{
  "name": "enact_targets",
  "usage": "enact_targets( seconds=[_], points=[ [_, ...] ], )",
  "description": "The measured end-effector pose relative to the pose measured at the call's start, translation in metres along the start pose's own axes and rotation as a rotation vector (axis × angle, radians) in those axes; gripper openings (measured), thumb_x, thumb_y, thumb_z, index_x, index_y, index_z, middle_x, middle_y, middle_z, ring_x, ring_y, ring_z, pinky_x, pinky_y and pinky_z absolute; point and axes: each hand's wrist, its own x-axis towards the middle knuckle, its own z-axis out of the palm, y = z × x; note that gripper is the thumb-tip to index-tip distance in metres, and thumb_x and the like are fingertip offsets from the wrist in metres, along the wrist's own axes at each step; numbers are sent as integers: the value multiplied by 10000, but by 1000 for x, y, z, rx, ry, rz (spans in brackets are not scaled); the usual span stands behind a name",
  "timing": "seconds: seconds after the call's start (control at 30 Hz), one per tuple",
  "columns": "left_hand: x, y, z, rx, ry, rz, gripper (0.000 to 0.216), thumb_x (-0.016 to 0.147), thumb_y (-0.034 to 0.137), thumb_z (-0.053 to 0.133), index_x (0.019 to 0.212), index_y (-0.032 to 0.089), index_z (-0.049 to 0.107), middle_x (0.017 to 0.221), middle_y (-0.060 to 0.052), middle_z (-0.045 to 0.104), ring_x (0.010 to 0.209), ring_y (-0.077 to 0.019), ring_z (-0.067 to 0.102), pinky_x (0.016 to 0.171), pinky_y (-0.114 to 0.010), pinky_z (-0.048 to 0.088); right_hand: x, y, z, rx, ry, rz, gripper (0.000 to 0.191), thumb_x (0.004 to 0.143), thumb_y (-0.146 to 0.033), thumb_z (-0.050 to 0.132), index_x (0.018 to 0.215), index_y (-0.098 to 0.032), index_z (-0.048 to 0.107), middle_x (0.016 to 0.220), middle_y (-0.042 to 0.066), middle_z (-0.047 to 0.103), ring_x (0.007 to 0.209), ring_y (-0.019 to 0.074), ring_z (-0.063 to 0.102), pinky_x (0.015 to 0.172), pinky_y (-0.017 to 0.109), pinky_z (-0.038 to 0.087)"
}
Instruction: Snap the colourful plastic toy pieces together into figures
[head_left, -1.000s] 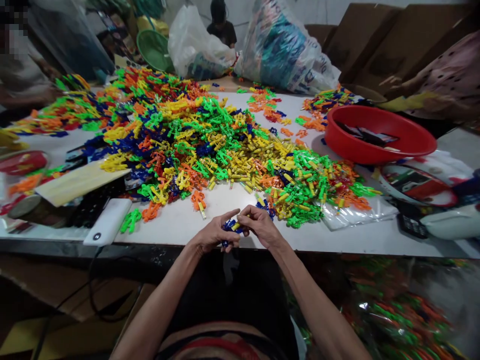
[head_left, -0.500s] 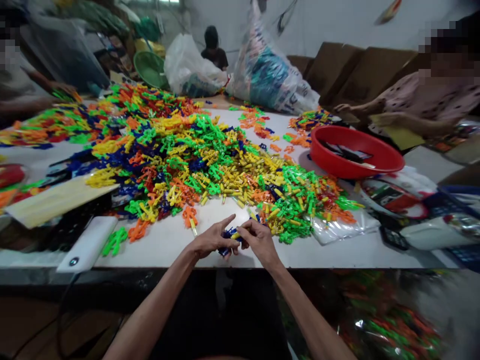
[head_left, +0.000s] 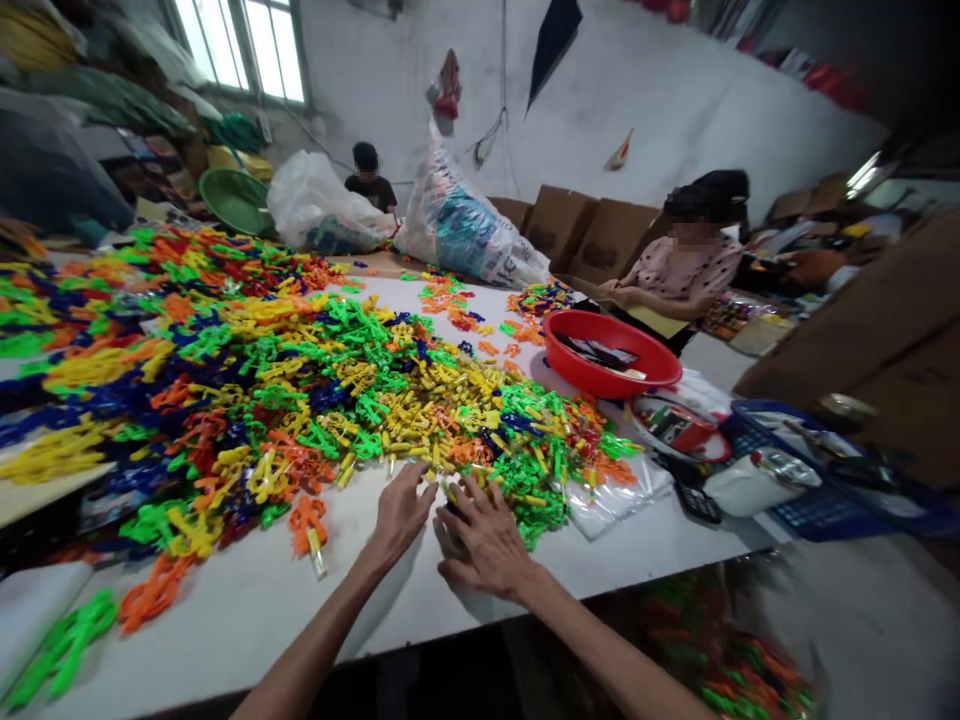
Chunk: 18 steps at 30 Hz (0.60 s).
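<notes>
My left hand [head_left: 400,513] reaches to the near edge of the heap, its fingers slightly bent and apart beside small yellow tube-like pieces [head_left: 409,437]. I see nothing held in it. Just to its right, my right hand [head_left: 487,540] lies palm down with spread fingers, the tips at the heap's edge. Something dark shows beneath its fingers, too covered to make out. Bright green plastic pieces [head_left: 536,500] with yellow tubes among them lie right beside the right hand. An orange plastic figure [head_left: 307,526] with a clear-tipped yellow tube rests left of my hands.
The large multicoloured heap [head_left: 247,350] covers much of the white table [head_left: 262,620]. To the right stand a red basin [head_left: 611,375], a calculator [head_left: 697,502] and a blue basket [head_left: 810,510]. Plastic bags [head_left: 472,225] stand behind. A co-worker [head_left: 686,265] sits at the far right.
Both hands have moved forward to the heap and parted. The blue piece with a yellow tube that they held is no longer visible in them. The view has turned right and up.
</notes>
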Motion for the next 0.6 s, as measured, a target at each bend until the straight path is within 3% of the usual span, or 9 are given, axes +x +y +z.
enact_targets(
  seconds=[0.13, 0.33, 0.5, 0.6],
  points=[
    [23, -2, 13, 251, 54, 196, 259, 816, 244, 501, 1047, 191, 605, 1089, -97, 636, 1008, -236, 583, 861, -379, 450, 12, 35, 17, -91, 1, 65, 527, 849, -505, 451, 1313, -255, 460, 1417, 95, 378, 1328, 317, 212, 1057, 558, 60],
    [50, -1, 15, 547, -106, 362, 335, 796, 186, 501, 1123, 194, 573, 1234, -128, 552, 1151, -277, 484, 928, -450, 359, 31, 89, 22, -189, -2, 170, 448, 848, -425, 475, 1265, -267, 519, 1403, 85, 403, 1316, 321, 237, 1061, 556, 0],
    [75, -8, 26, 643, -199, 447, 528, 758, 329, 575, 1267, 228, 476, 1410, -131, 385, 1285, -340, 321, 973, -558, 272, 45, 115, 29, -243, -36, 304, 404, 848, -365, 465, 1231, -268, 550, 1355, 88, 459, 1331, 318, 209, 1052, 556, -25],
    [82, -19, 29, 645, -218, 447, 503, 769, 388, 560, 1252, 264, 495, 1413, -112, 390, 1284, -345, 323, 970, -588, 260, 57, 128, 25, -245, -99, 368, 395, 833, -357, 487, 1213, -279, 563, 1307, 87, 501, 1312, 321, 243, 1049, 552, 0]
  ],
)
